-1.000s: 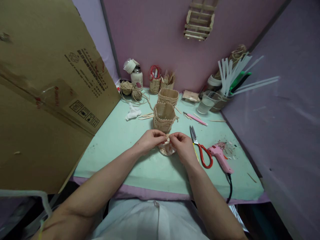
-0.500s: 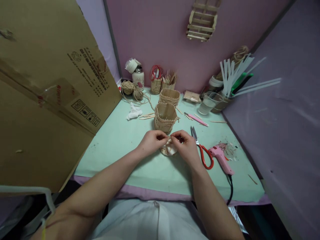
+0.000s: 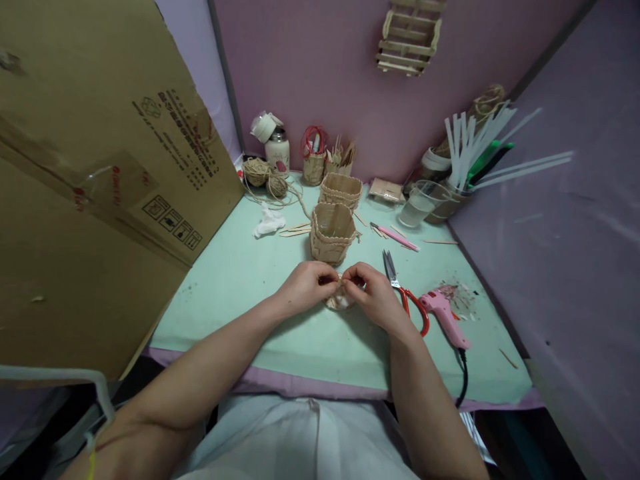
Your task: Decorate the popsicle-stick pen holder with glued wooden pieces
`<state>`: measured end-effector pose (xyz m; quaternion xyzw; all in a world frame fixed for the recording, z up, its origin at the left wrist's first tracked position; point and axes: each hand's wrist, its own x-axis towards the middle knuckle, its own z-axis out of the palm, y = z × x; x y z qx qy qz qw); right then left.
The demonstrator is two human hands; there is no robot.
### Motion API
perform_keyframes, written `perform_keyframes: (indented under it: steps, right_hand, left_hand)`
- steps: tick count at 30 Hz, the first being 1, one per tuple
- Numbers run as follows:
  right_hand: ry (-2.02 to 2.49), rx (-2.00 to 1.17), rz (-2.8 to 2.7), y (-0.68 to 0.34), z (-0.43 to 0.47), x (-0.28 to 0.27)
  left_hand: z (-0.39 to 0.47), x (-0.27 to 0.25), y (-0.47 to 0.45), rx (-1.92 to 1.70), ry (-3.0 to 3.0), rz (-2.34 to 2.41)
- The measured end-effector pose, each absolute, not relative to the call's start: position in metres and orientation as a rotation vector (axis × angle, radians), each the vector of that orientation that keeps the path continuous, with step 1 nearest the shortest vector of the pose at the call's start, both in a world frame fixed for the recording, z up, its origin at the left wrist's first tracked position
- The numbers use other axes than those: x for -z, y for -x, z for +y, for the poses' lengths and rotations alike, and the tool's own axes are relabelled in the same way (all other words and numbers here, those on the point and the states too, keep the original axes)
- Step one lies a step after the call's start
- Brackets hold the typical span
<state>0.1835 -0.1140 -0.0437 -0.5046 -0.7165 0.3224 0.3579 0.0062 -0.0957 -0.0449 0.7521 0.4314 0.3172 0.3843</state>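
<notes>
Both hands meet over a small round, pale shallow thing (image 3: 341, 299) on the table, its kind hidden behind the fingers. My left hand (image 3: 309, 287) is closed in a pinch at its far side. Close beside it, my right hand (image 3: 369, 288) pinches too, fingertips almost touching the left ones. What lies between the fingertips is too small to name. Just beyond the hands stands a square woven basket (image 3: 332, 237) with a braided rim, and behind that a second woven basket (image 3: 341, 189).
Red-handled scissors (image 3: 411, 303) and a pink glue gun (image 3: 444, 316) lie right of my hands. A pink pen-like tool (image 3: 395, 237), twine balls (image 3: 257, 173), crumpled tissue (image 3: 270, 220) and a plastic cup (image 3: 417, 208) sit farther back. A cardboard box (image 3: 100, 200) stands at left.
The view has shifted slightly. Both hands stay over the pale round thing, still pinching, with only small finger movements.
</notes>
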Motion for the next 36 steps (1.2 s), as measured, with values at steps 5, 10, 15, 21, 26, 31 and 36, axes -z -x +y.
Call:
perform_keyframes:
  steps: [5,10,15,21,26,31,36]
  right_hand:
    - [1.331,-0.902,-1.715,-0.184,-0.112,0.044]
    - [1.365,-0.959,-1.626,-0.185,-0.111,0.046]
    - [1.332,-1.018,-1.570,-0.183,-0.112,0.048]
    - [1.312,-1.030,-1.508,-0.178,-0.112,0.050]
    - [1.292,-1.030,-1.486,-0.173,-0.113,0.053]
    - [1.293,-1.032,-1.484,-0.173,-0.112,0.056]
    - [1.271,-1.071,-1.447,-0.173,-0.111,0.057]
  left_hand:
    - [-0.096,0.041,-0.007,-0.785,-1.720,1.164]
    - [-0.095,0.042,-0.009,-0.817,-1.563,1.207]
    - [-0.095,0.043,-0.011,-0.836,-1.462,1.186]
    - [-0.096,0.043,-0.014,-0.911,-1.491,1.187]
    - [-0.099,0.041,-0.014,-0.949,-1.586,1.199]
    - [-0.099,0.042,-0.014,-0.944,-1.623,1.188]
    - [-0.098,0.042,-0.014,-0.935,-1.589,1.184]
